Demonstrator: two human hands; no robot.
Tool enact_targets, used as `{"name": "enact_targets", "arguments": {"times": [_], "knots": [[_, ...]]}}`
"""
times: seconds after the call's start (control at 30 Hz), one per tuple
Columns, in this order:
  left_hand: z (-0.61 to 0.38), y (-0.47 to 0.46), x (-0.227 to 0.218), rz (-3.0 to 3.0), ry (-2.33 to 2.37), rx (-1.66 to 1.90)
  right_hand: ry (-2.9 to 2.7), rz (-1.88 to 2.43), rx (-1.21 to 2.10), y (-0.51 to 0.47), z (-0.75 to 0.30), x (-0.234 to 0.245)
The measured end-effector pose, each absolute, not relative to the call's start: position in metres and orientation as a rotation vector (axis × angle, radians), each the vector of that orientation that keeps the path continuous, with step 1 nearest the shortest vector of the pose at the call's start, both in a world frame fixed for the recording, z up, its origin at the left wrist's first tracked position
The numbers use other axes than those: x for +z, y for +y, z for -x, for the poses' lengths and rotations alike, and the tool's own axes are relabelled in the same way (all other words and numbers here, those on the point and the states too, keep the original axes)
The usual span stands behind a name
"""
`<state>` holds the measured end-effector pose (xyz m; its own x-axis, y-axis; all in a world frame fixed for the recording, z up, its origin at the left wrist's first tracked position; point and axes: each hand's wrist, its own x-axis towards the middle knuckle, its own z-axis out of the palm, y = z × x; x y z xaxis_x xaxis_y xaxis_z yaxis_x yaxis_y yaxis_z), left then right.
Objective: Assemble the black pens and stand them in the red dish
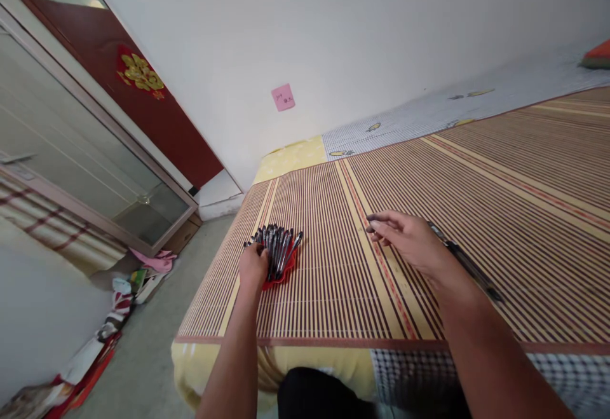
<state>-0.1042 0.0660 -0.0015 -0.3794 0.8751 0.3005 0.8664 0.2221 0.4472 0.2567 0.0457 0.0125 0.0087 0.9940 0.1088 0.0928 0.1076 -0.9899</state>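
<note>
My left hand (253,266) is at the left side of a bunch of clear-barrelled pens with dark tips (281,247). Its thumb and fingers are closed around a pen at the edge of the bunch; the exact grip is partly hidden. The pens stand tilted in a small red holder (288,273) on the striped mat. Over the mat's middle, my right hand (405,238) is raised with fingers bent, thumb and fingertips slightly apart and nothing visible between them. Those fingertips look dark. Beside the right wrist, dark slender pens (469,269) lie on the mat, partly covered by the forearm.
The striped bamboo mat (314,304) covers a bed with a yellow and checked sheet (300,155). A white wall with a pink note (283,97) rises behind. To the left are a glass-panelled door (109,145) and items on the floor (121,301). An orange object (598,55) sits far right.
</note>
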Motion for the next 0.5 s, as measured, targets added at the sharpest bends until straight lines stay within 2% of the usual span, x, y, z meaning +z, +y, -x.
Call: {"name": "enact_targets", "arguments": {"times": [0.1,0.17,0.23,0.27,0.37,0.5], "knots": [[0.093,0.052,0.008,-1.726,2.45,1.079,-1.305,1.185,1.062,0.049,-0.255,0.009],[0.071,0.042,0.01,-1.634,2.303,1.336,-1.29,1.179,1.056,0.051,-0.249,0.006],[0.036,0.033,0.01,-1.324,1.834,1.665,-1.293,1.155,1.059,0.05,-0.239,0.007],[0.015,0.028,0.008,-1.151,1.564,1.713,-1.332,1.147,1.081,0.047,-0.233,0.009],[-0.048,0.013,0.001,-0.821,1.08,1.637,-1.567,1.126,0.936,0.029,-0.213,0.019],[-0.092,-0.001,-0.013,-0.763,1.113,1.469,-1.833,1.109,0.819,-0.006,-0.187,0.036]]}}
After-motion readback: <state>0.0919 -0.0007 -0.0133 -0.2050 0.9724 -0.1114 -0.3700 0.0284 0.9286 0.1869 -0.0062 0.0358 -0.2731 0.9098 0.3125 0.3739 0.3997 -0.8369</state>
